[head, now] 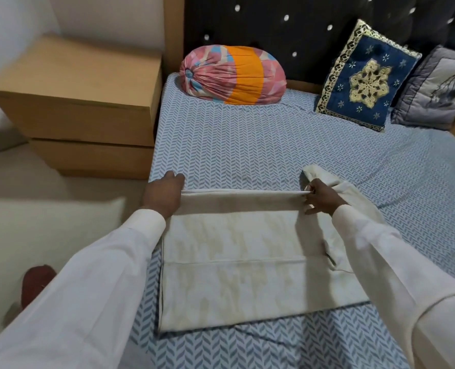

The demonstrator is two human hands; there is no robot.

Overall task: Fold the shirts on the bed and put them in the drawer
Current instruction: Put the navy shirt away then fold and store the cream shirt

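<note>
A cream shirt [234, 262] with faint yellowish marks lies flat on the bed [247, 145], partly folded into a rectangle. Its far edge is lifted off the sheet and pulled taut between my hands. My left hand [163, 194] grips the left end of that edge. My right hand [320, 199] pinches the right end between thumb and fingers. A sleeve of the shirt trails out to the right behind my right wrist. The brown drawer unit [82, 102] stands on the floor left of the bed, both drawers closed.
A pink and orange bolster [233, 75] lies at the head of the bed. A blue embroidered cushion [364, 75] and a grey cushion [433, 89] lean on the dark headboard. A dark red object [36, 283] sits on the floor at lower left.
</note>
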